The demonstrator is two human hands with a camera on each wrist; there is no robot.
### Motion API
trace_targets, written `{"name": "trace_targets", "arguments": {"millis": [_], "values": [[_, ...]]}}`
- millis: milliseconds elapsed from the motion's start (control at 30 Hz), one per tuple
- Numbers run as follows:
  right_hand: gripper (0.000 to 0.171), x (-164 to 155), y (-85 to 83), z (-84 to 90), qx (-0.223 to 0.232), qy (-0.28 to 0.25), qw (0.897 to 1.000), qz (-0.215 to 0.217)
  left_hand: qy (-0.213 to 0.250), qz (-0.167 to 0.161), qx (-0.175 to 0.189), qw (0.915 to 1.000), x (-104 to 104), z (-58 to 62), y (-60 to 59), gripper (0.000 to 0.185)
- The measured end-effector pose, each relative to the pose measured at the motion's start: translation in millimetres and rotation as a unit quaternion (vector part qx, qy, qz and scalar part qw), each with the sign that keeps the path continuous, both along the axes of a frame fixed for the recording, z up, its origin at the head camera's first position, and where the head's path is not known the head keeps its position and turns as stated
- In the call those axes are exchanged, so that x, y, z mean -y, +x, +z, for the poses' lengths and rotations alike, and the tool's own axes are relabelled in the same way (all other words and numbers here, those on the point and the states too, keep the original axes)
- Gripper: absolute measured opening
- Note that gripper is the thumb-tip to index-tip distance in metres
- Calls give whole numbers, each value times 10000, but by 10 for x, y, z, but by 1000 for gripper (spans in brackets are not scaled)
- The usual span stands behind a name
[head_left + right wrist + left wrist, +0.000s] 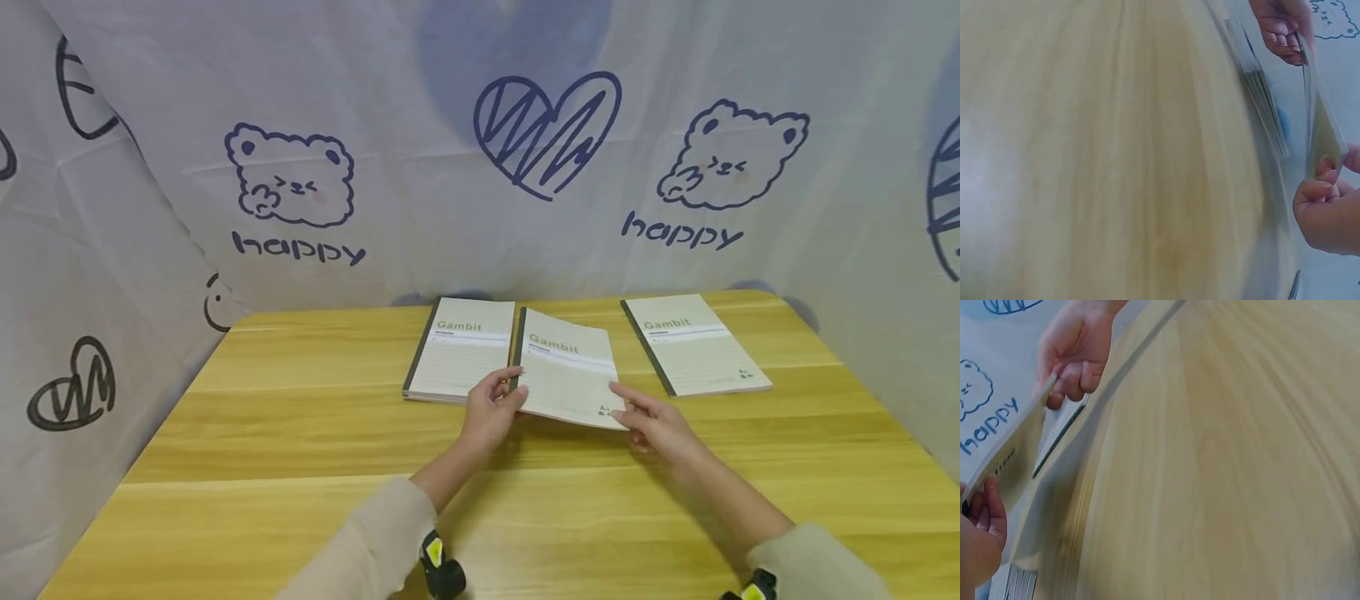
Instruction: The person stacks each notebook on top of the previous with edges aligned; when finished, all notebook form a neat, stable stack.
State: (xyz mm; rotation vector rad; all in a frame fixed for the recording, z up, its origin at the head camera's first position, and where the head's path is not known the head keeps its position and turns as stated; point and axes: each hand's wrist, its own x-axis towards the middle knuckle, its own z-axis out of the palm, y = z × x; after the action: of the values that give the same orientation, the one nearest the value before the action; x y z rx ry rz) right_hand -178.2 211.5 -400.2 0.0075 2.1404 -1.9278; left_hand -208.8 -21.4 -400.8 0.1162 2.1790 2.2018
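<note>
Wood table [300,433], bear-print cloth [375,100] behind; hands hold notebook [570,375].

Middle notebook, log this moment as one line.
left hand: pinches middle notebook spine corner | right hand: pinches opposite corner | notebook: lifted off table

The head camera looks forward and down over the wooden table [300,433] toward the far printed backdrop [480,167]. Both wrist cameras sit low and close over the tabletop — each facing the lifted notebook [1010,456], which all three views share.

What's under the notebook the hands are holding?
The held notebook is lifted by the left hand and right hand. Its left edge overlaps the stack of notebooks; below is the wooden table. Anything directly beneath stays hidden.
</note>
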Motion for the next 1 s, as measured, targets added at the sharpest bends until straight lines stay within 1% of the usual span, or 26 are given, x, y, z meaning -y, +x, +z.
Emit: {"name": "trace_targets", "arguments": {"millis": [167, 233, 400, 567, 767, 900, 1000], "values": [[59, 26, -18, 57, -343, -18, 9994, 26, -87, -224, -104, 9997, 118, 13, -30, 33], [58, 63, -24, 79, -511, 34, 9987, 33, -190, -292, -225, 9991, 178, 9, -35, 33], [55, 217, -24, 119, -854, 201, 9961, -85, -583, -365, -543, 9961, 349, 46, -32, 32], [53, 358, -56, 133, -1031, 279, 9940, -240, -936, -429, -706, 9922, 509, 98, -65, 32], [53, 481, -102, 163, -1100, 220, 9936, -130, -1105, -453, -744, 9900, 664, 131, -107, 33], [53, 553, -124, 190, -1187, 335, 9923, -103, -1228, -484, -730, 9886, 753, 143, -121, 34], [52, 627, -159, 208, -1309, 420, 9905, -60, -1310, -443, -713, 9878, 836, 166, -132, 35]]}}
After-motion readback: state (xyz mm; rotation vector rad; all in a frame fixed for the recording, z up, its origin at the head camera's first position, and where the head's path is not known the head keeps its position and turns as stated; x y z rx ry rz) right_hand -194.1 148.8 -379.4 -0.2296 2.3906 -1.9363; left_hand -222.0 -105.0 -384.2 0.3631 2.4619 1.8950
